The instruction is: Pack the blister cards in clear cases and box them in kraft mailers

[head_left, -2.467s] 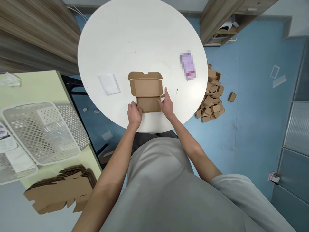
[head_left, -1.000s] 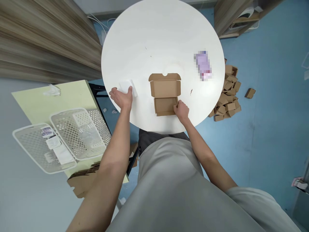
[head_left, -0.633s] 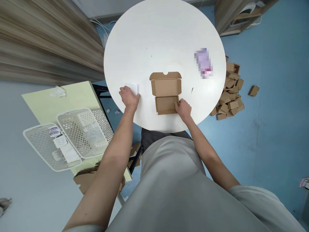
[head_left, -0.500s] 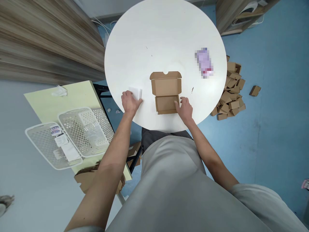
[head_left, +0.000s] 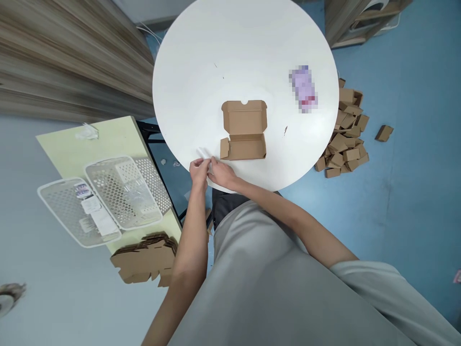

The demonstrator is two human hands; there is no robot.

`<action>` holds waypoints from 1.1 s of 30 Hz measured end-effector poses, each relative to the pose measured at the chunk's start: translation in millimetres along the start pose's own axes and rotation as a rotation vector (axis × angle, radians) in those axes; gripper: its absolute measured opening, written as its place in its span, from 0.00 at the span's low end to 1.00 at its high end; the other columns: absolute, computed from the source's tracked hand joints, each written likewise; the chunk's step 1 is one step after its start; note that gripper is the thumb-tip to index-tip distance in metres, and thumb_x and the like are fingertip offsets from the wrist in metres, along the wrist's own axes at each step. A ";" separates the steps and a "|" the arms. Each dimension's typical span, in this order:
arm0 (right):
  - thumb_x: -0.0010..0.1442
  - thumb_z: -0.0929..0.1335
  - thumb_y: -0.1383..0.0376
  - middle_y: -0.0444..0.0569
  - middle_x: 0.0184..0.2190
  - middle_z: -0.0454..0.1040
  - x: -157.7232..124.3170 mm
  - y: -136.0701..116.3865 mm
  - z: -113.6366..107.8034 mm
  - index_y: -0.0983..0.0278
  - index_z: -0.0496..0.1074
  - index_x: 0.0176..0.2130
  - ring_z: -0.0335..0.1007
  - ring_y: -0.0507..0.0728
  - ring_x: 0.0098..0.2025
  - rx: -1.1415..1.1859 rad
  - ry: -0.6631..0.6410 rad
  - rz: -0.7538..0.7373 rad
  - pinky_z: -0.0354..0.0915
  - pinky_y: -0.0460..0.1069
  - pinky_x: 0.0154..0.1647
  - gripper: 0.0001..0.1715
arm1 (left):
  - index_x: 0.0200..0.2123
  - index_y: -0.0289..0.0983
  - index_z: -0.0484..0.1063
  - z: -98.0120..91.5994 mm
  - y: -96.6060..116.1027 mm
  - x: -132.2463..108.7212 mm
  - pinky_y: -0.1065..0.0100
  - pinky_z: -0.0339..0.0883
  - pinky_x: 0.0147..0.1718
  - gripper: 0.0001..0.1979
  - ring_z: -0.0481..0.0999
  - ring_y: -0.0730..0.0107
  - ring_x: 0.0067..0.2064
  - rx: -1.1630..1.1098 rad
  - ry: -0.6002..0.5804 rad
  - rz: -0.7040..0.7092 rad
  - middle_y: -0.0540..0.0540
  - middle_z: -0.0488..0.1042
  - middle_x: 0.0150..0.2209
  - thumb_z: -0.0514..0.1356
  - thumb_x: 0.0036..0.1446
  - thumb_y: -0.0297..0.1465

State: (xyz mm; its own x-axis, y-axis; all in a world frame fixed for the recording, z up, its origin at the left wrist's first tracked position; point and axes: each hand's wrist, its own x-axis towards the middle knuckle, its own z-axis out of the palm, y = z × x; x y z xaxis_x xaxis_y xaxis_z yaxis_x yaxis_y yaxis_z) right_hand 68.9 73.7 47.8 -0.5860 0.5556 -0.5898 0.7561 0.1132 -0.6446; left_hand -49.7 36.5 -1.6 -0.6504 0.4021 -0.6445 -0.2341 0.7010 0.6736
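Observation:
My left hand [head_left: 200,170] pinches a thin, whitish, partly see-through packet [head_left: 203,153] at the near left edge of the round table. My right hand [head_left: 222,173] has come across to it, its fingers closed on the packet's near right side. Most of the packet is hidden by the fingers, and its contents cannot be made out. Just beyond my right hand lies an open cardboard box [head_left: 245,146], with its lid [head_left: 245,118] folded back away from me. The box's left side flap [head_left: 224,148] sticks outward. Neither hand touches the box.
A blurred purple item [head_left: 303,89] lies on the white round table [head_left: 187,72] at the right. Left, a pale green table [head_left: 115,129] holds white baskets [head_left: 124,192] and stacked flat cardboard [head_left: 144,262]. Small cardboard boxes [head_left: 345,139] are heaped on the floor at the right.
My right hand has let go of the box and moved left to the packet. My left hand has lifted the packet and drawn it nearer. The box's left flap now splays outward.

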 end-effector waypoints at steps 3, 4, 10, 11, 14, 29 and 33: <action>0.80 0.63 0.61 0.64 0.61 0.80 1.8 -4.2 3.0 0.70 0.67 0.63 0.80 0.69 0.59 -0.015 -0.002 0.038 0.73 0.57 0.56 0.19 | 0.39 0.41 0.70 -5.9 -6.1 -17.5 0.69 0.69 0.38 0.23 0.75 0.70 0.37 -0.177 -0.057 -0.094 0.53 0.72 0.35 0.75 0.43 0.38; 0.81 0.62 0.61 0.63 0.61 0.80 -0.7 -3.6 1.3 0.69 0.68 0.61 0.80 0.69 0.59 -0.018 0.008 0.034 0.73 0.57 0.56 0.18 | 0.39 0.41 0.71 -9.6 -7.7 -25.2 0.69 0.70 0.39 0.23 0.77 0.69 0.38 -0.206 -0.072 -0.090 0.52 0.73 0.35 0.76 0.43 0.40; 0.79 0.65 0.55 0.55 0.48 0.86 -47.4 9.5 -21.6 0.61 0.73 0.55 0.83 0.67 0.51 0.101 0.075 -0.066 0.73 0.54 0.52 0.15 | 0.43 0.44 0.71 -31.4 -1.7 -77.4 0.64 0.77 0.53 0.19 0.83 0.61 0.57 -0.182 -0.101 0.005 0.44 0.81 0.51 0.67 0.56 0.48; 0.79 0.65 0.55 0.53 0.47 0.86 -57.3 12.3 -26.4 0.61 0.73 0.55 0.83 0.66 0.50 0.151 0.090 -0.066 0.73 0.53 0.51 0.15 | 0.44 0.44 0.72 -31.2 3.0 -84.4 0.63 0.77 0.53 0.19 0.82 0.59 0.58 -0.167 -0.151 0.011 0.43 0.81 0.53 0.67 0.56 0.48; 0.78 0.64 0.54 0.51 0.49 0.84 -77.9 22.3 -44.6 0.60 0.71 0.58 0.82 0.65 0.48 0.281 0.169 -0.021 0.74 0.53 0.49 0.16 | 0.47 0.44 0.76 -18.7 22.9 -97.3 0.61 0.79 0.52 0.21 0.83 0.56 0.59 -0.127 -0.324 0.087 0.43 0.82 0.53 0.67 0.57 0.51; 0.79 0.64 0.64 0.64 0.52 0.82 -38.4 99.2 -112.4 0.66 0.70 0.56 0.79 0.71 0.54 -0.011 0.255 0.317 0.72 0.60 0.57 0.12 | 0.37 0.39 0.75 112.4 56.2 -20.0 0.53 0.76 0.51 0.03 0.80 0.51 0.47 0.685 -0.423 0.431 0.42 0.78 0.38 0.66 0.60 0.30; 0.79 0.65 0.66 0.69 0.53 0.82 -36.1 98.5 -95.1 0.70 0.72 0.58 0.81 0.72 0.56 -0.058 0.190 0.397 0.73 0.60 0.58 0.14 | 0.34 0.42 0.71 112.1 34.3 -29.1 0.53 0.74 0.51 0.04 0.79 0.52 0.43 0.765 -0.416 0.390 0.44 0.75 0.34 0.64 0.60 0.28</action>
State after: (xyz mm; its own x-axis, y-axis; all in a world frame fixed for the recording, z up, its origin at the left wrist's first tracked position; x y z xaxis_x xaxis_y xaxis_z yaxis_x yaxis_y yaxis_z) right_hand 192.2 143.1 51.8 -0.1875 0.7061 -0.6829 0.9299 -0.0964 -0.3550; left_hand 42.2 114.9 -0.3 -0.2388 0.7631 -0.6005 0.5773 0.6088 0.5441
